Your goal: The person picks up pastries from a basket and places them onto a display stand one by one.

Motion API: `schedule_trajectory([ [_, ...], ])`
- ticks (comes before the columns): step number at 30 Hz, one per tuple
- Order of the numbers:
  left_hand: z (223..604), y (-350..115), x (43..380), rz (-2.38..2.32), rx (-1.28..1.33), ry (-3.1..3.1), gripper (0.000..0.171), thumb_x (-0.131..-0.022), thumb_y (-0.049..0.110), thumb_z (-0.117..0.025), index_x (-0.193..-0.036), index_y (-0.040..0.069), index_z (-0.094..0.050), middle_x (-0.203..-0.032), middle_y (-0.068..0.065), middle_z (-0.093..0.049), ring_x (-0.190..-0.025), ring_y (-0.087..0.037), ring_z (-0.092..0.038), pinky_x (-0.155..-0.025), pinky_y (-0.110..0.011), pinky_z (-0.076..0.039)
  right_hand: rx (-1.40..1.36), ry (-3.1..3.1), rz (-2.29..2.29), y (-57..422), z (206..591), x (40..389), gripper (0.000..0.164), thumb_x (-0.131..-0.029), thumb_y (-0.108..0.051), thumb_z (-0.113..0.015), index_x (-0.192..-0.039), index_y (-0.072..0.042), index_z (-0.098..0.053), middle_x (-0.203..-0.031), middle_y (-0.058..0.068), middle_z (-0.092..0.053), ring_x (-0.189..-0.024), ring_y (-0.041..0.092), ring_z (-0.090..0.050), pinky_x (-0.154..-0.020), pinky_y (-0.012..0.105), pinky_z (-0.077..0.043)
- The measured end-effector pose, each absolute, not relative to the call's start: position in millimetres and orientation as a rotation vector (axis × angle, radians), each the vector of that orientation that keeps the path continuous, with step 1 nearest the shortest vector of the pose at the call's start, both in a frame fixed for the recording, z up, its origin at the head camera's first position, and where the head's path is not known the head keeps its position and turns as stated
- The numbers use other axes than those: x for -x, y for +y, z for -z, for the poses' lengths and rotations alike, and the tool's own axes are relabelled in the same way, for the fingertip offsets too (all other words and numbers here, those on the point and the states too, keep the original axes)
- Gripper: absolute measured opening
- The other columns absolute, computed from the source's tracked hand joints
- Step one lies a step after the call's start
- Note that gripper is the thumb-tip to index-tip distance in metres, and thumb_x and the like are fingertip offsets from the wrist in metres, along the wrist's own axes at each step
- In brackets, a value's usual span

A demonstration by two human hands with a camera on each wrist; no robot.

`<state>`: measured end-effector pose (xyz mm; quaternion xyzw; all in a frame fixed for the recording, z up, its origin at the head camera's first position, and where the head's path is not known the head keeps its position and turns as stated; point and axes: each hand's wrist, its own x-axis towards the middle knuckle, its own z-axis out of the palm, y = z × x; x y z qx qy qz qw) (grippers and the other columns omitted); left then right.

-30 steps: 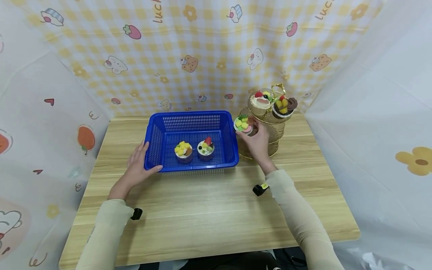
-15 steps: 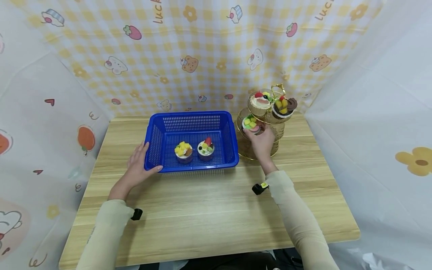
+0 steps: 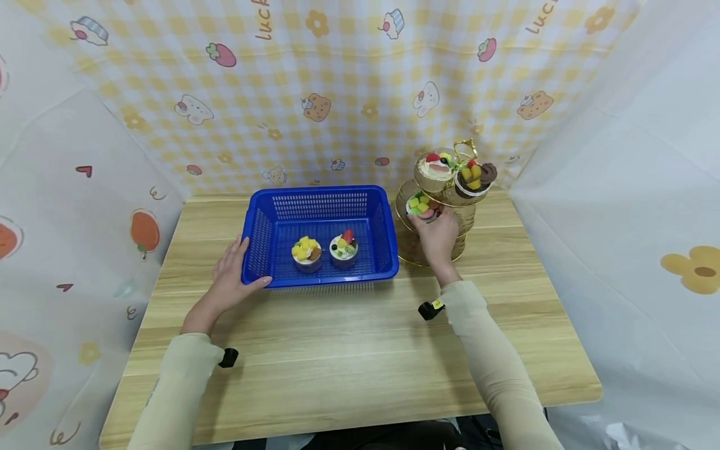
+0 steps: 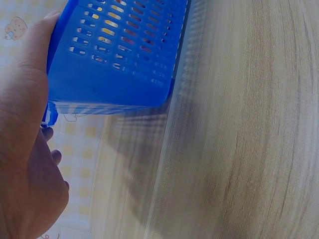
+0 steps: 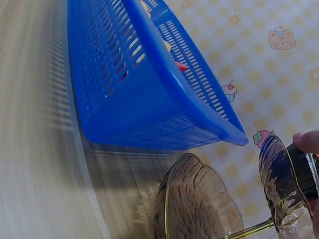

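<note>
My left hand [image 3: 227, 278] rests against the left front corner of a blue plastic basket [image 3: 320, 281], thumb along the front rim and fingers at the left side. Inside the basket stand a mango-topped dessert cup [image 3: 307, 253] and a strawberry-topped dessert cup [image 3: 343, 251]. My right hand [image 3: 439, 237] grips a dessert cup [image 3: 419, 205] with yellow and green fruit at the middle tier of a gold-rimmed tiered stand [image 3: 467, 219]. In the right wrist view this dark-sided cup [image 5: 294, 169] sits within the clear tier bowl, and most of that hand is out of frame.
On the stand's top tier are a cream-filled dessert cup [image 3: 434, 172] and a chocolate dessert cup [image 3: 474, 180], beside the gold handle [image 3: 465, 149]. The basket's right side stands close to the stand. A checked curtain [image 3: 349, 125] hangs behind the wooden table [image 3: 337, 362].
My right hand has moved right with the fruit-topped cup, from the stand's left edge into the middle tier, and has barely moved since half a second ago. The left hand keeps still.
</note>
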<state>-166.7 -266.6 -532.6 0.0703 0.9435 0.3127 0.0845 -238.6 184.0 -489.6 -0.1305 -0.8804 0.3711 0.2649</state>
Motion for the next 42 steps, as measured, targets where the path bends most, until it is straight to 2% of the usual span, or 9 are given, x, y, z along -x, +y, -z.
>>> schedule_trajectory([
  [10,532,-266,166,-0.929,-0.2,2.811,0.113,-0.086,0.057,-0.067,-0.16,0.02,0.01,-0.168,-0.011,0.014,-0.154,-0.042,0.013,-0.115,-0.075,0.002,0.318,-2.408,-0.975,184,493,240,0.061,-0.069,-0.036,-0.089,-0.112,-0.003,-0.061,-0.11,0.021,-0.066,-0.106,0.042,-0.061,-0.093,0.054,-0.047],
  [23,533,-266,166,-0.938,-0.211,2.822,0.112,-0.086,0.056,-0.068,-0.16,0.02,0.009,-0.168,-0.011,0.013,-0.153,-0.045,0.009,-0.115,-0.075,0.002,0.321,-2.489,-0.869,183,492,239,0.058,-0.07,-0.042,-0.088,-0.103,-0.004,-0.06,-0.102,0.02,-0.067,-0.102,0.043,-0.061,-0.092,0.053,-0.047],
  [35,534,-266,166,-0.963,-0.219,2.817,0.112,-0.086,0.055,-0.069,-0.16,0.02,0.008,-0.168,-0.01,0.014,-0.153,-0.044,0.009,-0.115,-0.074,0.004,0.223,-2.463,-0.868,190,490,233,0.063,-0.07,-0.042,-0.088,-0.115,-0.005,-0.064,-0.111,0.017,-0.071,-0.103,0.04,-0.063,-0.094,0.051,-0.046],
  [42,534,-267,166,-0.96,-0.222,2.814,0.112,-0.086,0.055,-0.068,-0.16,0.02,0.009,-0.168,-0.01,0.014,-0.153,-0.044,0.01,-0.115,-0.074,0.004,0.258,-2.445,-0.988,195,487,214,0.065,-0.073,-0.036,-0.087,-0.123,-0.003,-0.061,-0.119,0.018,-0.066,-0.112,0.038,-0.055,-0.095,0.05,-0.042],
])
